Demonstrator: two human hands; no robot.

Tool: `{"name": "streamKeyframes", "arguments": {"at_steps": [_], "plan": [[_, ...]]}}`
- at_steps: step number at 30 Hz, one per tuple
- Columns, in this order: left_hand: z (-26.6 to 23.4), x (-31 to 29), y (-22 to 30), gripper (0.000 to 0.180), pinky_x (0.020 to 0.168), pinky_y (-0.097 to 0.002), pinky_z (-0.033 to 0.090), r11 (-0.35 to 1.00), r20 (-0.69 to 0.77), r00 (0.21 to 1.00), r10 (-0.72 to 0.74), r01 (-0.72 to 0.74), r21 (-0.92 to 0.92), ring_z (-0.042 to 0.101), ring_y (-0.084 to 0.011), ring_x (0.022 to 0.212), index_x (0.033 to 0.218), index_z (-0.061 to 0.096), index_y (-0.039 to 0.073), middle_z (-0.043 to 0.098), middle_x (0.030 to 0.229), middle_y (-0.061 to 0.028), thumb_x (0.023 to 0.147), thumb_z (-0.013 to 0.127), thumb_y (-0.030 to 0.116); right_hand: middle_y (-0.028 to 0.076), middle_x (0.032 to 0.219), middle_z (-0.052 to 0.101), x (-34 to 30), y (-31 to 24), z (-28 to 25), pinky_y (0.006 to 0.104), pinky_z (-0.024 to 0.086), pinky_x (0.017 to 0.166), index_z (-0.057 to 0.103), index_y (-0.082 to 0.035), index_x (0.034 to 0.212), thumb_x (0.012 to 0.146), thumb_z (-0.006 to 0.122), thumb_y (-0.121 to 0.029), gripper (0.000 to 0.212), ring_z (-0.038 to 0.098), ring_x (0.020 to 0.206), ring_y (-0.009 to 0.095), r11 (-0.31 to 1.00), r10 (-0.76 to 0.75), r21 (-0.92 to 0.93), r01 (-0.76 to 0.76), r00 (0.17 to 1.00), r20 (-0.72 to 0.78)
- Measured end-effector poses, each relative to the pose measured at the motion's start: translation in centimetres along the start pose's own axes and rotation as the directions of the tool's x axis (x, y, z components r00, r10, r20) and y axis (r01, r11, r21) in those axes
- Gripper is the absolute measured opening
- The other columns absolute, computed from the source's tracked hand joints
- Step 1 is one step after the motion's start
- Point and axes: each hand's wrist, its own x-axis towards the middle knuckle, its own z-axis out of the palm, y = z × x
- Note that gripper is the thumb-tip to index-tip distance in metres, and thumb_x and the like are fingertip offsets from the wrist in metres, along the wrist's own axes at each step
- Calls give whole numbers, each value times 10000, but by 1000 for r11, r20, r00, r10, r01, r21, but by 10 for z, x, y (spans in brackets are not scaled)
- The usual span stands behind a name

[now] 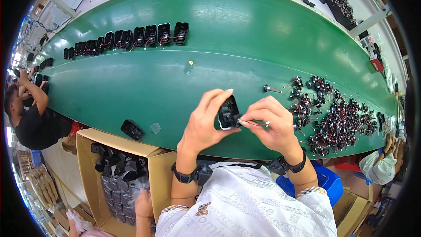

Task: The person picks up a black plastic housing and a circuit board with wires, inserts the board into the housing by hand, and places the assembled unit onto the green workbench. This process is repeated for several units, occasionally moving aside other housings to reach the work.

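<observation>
My left hand (202,120) grips a black plastic housing (228,113), its open side facing up, over the near part of the green table. Beside it, my right hand (272,120) pinches a small black component with red wires (252,123) at the housing's right edge. A white connector shows at the wire end by my right fingers. To the right lies a large pile of small black wired components (335,120), with a single one (266,88) apart from it. Another black housing (132,130) rests on the table at left.
A row of black housings with red wires (150,35) runs along the far left. An open cardboard box (112,135) of black parts stands at lower left, another person's hand (144,204) at it. A blue bin (329,182) is beside my right arm. Co-workers sit at both ends.
</observation>
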Motion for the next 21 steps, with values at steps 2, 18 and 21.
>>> {"name": "streamKeyframes", "arguments": {"at_steps": [2, 18, 21], "plan": [[3, -3, 5, 936, 867, -365, 583, 994, -9, 996, 88, -89, -65, 667, -292, 1117, 1397, 546, 56, 622, 1336, -159, 570, 979, 122, 49, 851, 675, 4, -3, 1, 335, 500, 637, 741, -74, 883, 716, 855, -16, 211, 634, 765, 225, 994, -41, -97, 43, 999, 20], [9, -13, 9, 764, 778, -357, 597, 484, 44, 956, -291, 187, -855, 704, -264, 966, 1465, 436, -62, 670, 1136, -204, 977, 651, 486, 90, 950, 636, -13, -24, 3, 274, 458, 738, 684, 4, 941, 846, 745, 31, 116, 582, 855, 144, 640, 474, 646, -416, 876, 95], [5, -10, 17, 764, 689, -332, 600, 256, 220, 950, -220, 274, -927, 716, -235, 930, 1575, 259, -27, 656, 1180, -188, 1034, 563, 419, 91, 811, 663, -11, -23, -4, 313, 467, 631, 714, -35, 882, 742, 813, 45, 189, 595, 705, 217, 995, 34, 100, -14, 979, -200]]}}
